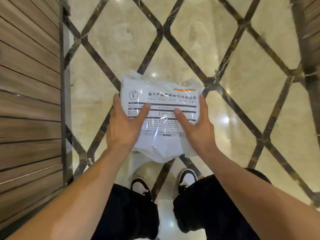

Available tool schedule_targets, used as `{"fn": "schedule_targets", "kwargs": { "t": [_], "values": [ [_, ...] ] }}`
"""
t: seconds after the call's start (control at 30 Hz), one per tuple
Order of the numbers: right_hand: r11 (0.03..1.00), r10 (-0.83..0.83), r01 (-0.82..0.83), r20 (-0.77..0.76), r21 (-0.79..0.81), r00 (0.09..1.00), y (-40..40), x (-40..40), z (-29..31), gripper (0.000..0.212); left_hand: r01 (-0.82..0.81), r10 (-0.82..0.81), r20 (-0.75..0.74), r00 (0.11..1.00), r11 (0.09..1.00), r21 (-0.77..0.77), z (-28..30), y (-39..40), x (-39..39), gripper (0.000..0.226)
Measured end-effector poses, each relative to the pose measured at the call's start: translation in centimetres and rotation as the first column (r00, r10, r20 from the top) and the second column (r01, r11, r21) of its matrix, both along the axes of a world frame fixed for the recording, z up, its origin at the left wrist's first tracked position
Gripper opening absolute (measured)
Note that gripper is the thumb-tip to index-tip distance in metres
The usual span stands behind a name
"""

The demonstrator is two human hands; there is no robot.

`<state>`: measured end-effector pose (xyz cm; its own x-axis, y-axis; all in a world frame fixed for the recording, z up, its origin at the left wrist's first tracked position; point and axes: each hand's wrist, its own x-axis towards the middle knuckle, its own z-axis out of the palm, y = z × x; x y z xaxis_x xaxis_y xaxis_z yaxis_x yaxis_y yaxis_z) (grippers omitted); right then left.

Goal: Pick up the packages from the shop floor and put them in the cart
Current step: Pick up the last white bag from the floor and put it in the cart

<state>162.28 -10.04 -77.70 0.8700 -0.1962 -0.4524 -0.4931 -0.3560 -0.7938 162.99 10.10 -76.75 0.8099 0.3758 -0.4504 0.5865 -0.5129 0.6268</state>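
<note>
A white plastic-wrapped package (164, 94) with black printed text and an orange stripe is held above the floor in front of me. My left hand (123, 125) grips its left edge, thumb lying across the printed face. My right hand (197, 125) grips the right edge the same way. The package's lower end hangs loose between my wrists. No cart is in view.
Polished beige marble floor (242, 101) with a dark diamond lattice pattern spreads ahead. A wood-slat wall (29, 101) with a dark metal edge runs along the left. Another wooden panel (311, 40) stands at the far right. My black trousers and black-and-white shoes show below.
</note>
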Motion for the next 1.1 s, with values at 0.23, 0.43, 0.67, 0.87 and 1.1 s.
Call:
{"fn": "schedule_targets", "kwargs": {
  "t": [0.23,0.43,0.67,0.87,1.1],
  "values": [
    [0.997,-0.069,0.073,0.147,-0.018,0.987,-4.8,0.7,25.6,0.073,0.172,-0.176,0.123,0.977,0.984,0.04,25.8,-5.0,2.7,0.075],
    [0.991,-0.11,0.127,0.307,-0.033,0.945,-10.1,1.8,46.2,0.071,0.294,-0.309,0.228,0.923,0.951,0.1,46.8,-10.2,5.6,0.079],
    [0.945,-0.237,0.32,0.533,-0.068,0.812,-14.8,-0.8,64.7,0.077,0.46,-0.447,0.489,0.749,0.882,0.102,64.8,-15.5,6.9,0.098],
    [0.804,-0.385,0.582,0.635,-0.126,0.67,-17.5,-10.0,73.6,0.105,0.692,-0.588,0.609,0.532,0.716,0.087,74.4,-20.9,2.4,0.1],
    [0.502,-0.58,0.857,0.691,-0.113,0.431,-19.7,-27.2,78.6,0.106,0.917,-0.707,0.667,0.235,0.389,0.089,78.8,-28.6,-9.1,0.091]
  ]
}}
